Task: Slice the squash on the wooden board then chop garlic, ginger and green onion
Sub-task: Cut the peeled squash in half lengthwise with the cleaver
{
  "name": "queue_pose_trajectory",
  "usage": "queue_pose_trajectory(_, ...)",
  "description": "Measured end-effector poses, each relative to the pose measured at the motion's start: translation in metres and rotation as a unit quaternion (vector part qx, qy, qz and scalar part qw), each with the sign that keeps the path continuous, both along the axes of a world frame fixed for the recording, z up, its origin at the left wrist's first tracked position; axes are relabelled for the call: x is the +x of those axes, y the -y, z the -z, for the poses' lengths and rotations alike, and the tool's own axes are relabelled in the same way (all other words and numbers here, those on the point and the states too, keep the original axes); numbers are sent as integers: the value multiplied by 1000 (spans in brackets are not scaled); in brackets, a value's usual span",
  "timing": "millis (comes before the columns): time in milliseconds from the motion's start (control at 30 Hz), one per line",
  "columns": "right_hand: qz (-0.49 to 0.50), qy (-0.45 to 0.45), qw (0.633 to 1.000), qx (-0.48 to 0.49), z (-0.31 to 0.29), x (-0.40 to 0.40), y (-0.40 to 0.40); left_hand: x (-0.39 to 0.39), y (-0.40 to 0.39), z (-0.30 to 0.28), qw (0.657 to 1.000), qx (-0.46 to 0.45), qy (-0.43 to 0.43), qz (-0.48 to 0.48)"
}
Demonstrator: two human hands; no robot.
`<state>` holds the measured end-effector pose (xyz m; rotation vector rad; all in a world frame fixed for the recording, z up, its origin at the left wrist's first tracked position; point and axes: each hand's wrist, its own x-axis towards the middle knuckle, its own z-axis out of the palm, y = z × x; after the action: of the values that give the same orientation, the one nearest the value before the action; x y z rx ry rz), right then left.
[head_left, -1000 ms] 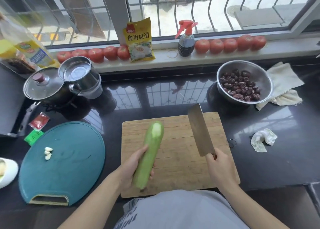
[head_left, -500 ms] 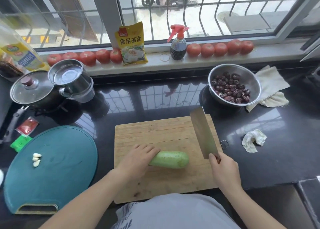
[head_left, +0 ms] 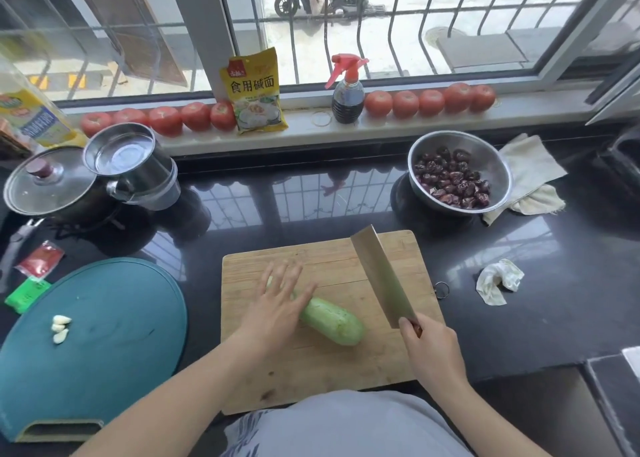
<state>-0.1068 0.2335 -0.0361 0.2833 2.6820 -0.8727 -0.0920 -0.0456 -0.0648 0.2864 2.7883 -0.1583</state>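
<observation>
The squash (head_left: 330,321) lies on the wooden board (head_left: 311,363) under the flat left hand (head_left: 277,304). The right hand (head_left: 431,349) grips a cleaver (head_left: 379,276), blade raised beside it. Garlic cloves (head_left: 60,328) sit on a teal board (head_left: 114,346).

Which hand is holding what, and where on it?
Right hand grips the cleaver by its handle. Left hand lies flat on the squash, fingers straight, not gripping.

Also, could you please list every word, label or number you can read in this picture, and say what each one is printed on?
"食用碱面": large dark characters on the yellow packet leaning on the windowsill.
Red logo at that packet's top corner: too small to read.
Label on the oil bottle at far left: blurred, unreadable.
Red sachet and green sachet by the round board: print too small to read.
</observation>
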Motion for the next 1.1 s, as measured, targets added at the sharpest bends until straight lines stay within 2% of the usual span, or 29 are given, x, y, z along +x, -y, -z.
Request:
queue_pose_trajectory(33,-3,-1,1000,2,0,0,0,11,-12,-3,995,61,-34,-75)
queue_pose_trajectory(67,-7,-1,1000,4,1,0,-1,25,-22,-4,972,144,-81,-166)
queue_pose_trajectory(100,-11,-1,1000,7,2,1,-1,36,-30,-4,927,234,-106,-274)
queue_pose_trajectory(133,-15,1,1000,11,3,1,-2,41,-35,-8,853,327,-92,-397)
queue_pose_trajectory(200,-26,3,999,19,6,3,-3,38,-42,-13,631,477,57,-609)
queue_pose_trajectory(233,-33,4,999,24,7,3,-3,35,-44,-12,530,517,128,-660)
queue_pose_trajectory(267,-41,5,999,29,7,3,-2,34,-47,-10,481,537,167,-673)
queue_pose_trajectory(367,-65,8,998,26,7,1,-1,30,-56,-4,506,522,147,-671)
queue_pose_trajectory(500,-81,5,997,11,7,-1,2,20,-59,-1,457,533,133,-699)
queue_pose_trajectory(600,-89,-8,996,3,4,-1,3,7,-62,-5,500,508,161,-683)
queue_pose_trajectory(667,-90,-16,996,-1,2,-1,3,0,-65,-7,507,498,177,-681)
queue_pose_trajectory(867,-101,-35,994,-10,-2,0,-6,5,-71,-4,453,530,205,-687)
queue_pose_trajectory(1033,-111,-27,993,2,-4,6,-6,6,-75,3,443,550,149,-692)
queue_pose_trajectory(1100,-106,-21,994,6,-4,8,-4,4,-76,5,457,551,122,-687)
